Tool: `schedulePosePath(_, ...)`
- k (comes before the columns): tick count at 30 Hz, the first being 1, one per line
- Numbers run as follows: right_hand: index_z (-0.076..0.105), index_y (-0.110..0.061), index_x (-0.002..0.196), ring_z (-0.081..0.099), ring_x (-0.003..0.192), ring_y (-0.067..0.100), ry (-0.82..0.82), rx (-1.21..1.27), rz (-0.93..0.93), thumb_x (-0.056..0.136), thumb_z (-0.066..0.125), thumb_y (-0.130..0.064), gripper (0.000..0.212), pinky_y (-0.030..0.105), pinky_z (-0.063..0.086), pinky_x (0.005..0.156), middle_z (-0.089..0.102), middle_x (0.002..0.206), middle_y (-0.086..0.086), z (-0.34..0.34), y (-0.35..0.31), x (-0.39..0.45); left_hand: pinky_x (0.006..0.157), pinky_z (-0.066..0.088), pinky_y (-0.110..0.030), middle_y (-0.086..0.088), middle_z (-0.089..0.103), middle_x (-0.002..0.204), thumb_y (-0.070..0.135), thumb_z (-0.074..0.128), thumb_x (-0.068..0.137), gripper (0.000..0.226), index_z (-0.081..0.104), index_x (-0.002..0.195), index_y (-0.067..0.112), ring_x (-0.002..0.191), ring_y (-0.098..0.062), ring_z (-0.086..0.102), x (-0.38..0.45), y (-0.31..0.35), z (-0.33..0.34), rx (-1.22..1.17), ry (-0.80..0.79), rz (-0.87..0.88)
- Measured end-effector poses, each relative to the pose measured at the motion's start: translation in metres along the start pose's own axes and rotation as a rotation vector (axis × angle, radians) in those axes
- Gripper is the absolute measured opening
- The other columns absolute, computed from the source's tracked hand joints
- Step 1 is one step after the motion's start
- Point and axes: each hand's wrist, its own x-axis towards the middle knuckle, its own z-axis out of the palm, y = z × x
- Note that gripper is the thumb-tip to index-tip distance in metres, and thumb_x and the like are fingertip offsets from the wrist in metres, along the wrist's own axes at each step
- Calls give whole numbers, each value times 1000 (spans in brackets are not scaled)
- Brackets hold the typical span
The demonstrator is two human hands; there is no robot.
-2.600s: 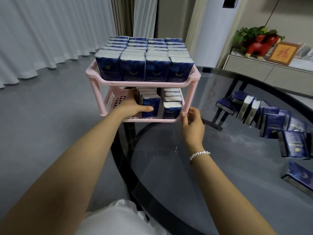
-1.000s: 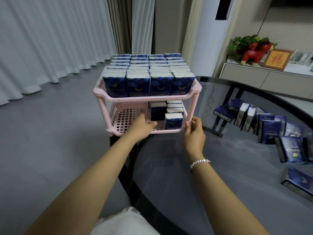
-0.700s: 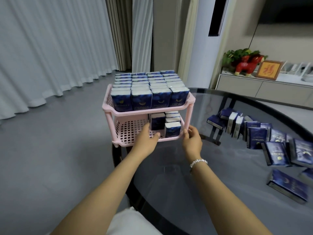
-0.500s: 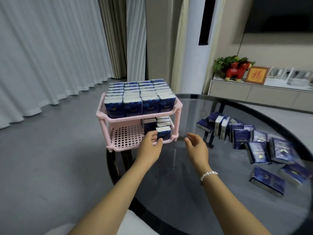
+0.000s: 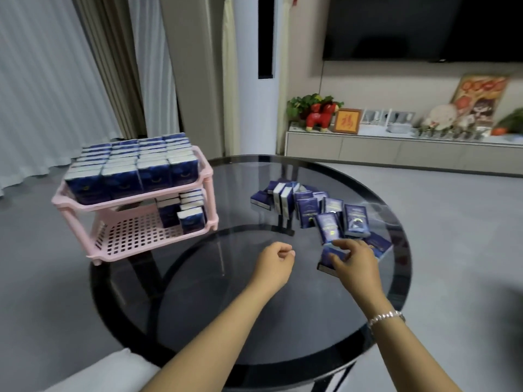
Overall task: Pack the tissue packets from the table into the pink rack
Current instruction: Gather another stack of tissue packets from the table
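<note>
The pink two-tier rack [image 5: 133,233] stands at the left edge of the round glass table [image 5: 226,301]. Its top shelf is full of blue tissue packets [image 5: 133,168]. Several more packets [image 5: 185,212] stand on the right side of the lower shelf, and the rest of that shelf is bare grid. Several loose packets [image 5: 310,207] lie and lean in a cluster on the right of the table. My right hand [image 5: 353,264] is over the nearest packet [image 5: 325,257], fingers curled onto it as it lies on the glass. My left hand [image 5: 276,260] hovers mid-table, loosely closed and holding nothing.
Below the glass a dark table frame shows through. A low cabinet [image 5: 396,149] with a red figurine, framed pictures and plants runs along the back wall under a dark screen. Curtains hang at the left, and grey floor surrounds the table.
Both hands have left the rack's lower shelf and moved right. My right hand has reached the loose packets and come down on one. The view has swung right and up.
</note>
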Motion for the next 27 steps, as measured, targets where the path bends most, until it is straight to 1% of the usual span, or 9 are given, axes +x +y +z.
schedulePosePath(3,65,-7,112,53,105,31,8,-71,46,77,72,-15,37,34,42,90,56,112,15,-7,17,-2,88,42,-21,-6,62,125,24,51,96,36,55,129,11,111,-17,59,3,5,25,13,-61,-16)
schedulePosePath(8,55,-6,126,53,114,27,-65,-26,103,81,71,-25,52,31,41,94,49,130,13,-6,24,-6,95,38,-20,-7,52,139,24,52,96,48,43,141,10,122,-17,53,6,13,48,-24,-166,-9)
schedulePosePath(10,54,-7,128,58,101,22,-76,42,134,81,71,-23,52,21,45,84,53,127,12,-5,23,-8,93,39,-19,-8,55,135,21,56,94,44,48,136,10,121,-16,54,7,12,51,-72,-148,-13)
schedulePosePath(13,59,-9,123,60,74,11,-60,221,189,82,70,-15,44,3,40,54,69,101,13,-2,23,-11,93,45,-22,-6,62,125,19,65,88,37,59,124,14,112,-15,59,8,4,48,-194,-49,1)
schedulePosePath(17,65,-14,112,62,69,4,-86,331,156,81,71,-17,32,4,41,53,69,84,5,2,21,-15,92,52,-31,-1,67,115,7,70,82,31,63,104,27,102,-17,65,2,-2,38,-380,42,10)
schedulePosePath(20,67,-14,109,57,72,5,44,214,79,80,72,-20,30,9,40,64,65,98,3,-5,27,-7,89,50,-19,4,67,111,0,66,83,34,66,110,22,100,-7,63,-4,-9,30,-433,66,53)
schedulePosePath(23,63,-13,117,51,106,25,230,6,55,81,71,-22,38,25,36,90,57,117,10,-18,39,15,75,47,-5,6,66,109,-3,63,86,35,63,117,14,93,6,60,-5,-12,23,-473,62,65)
schedulePosePath(25,56,-14,125,39,120,33,182,-153,141,82,67,-30,48,38,31,101,49,131,11,-23,48,34,71,46,-3,5,64,108,-3,62,86,35,62,118,12,91,8,59,-3,-13,21,-491,59,59)
schedulePosePath(27,53,-12,122,37,123,36,41,-248,237,82,63,-38,49,41,32,101,47,134,12,-24,60,52,71,47,-3,2,65,108,-3,62,86,34,61,117,11,92,6,59,-1,-13,21,-509,60,43)
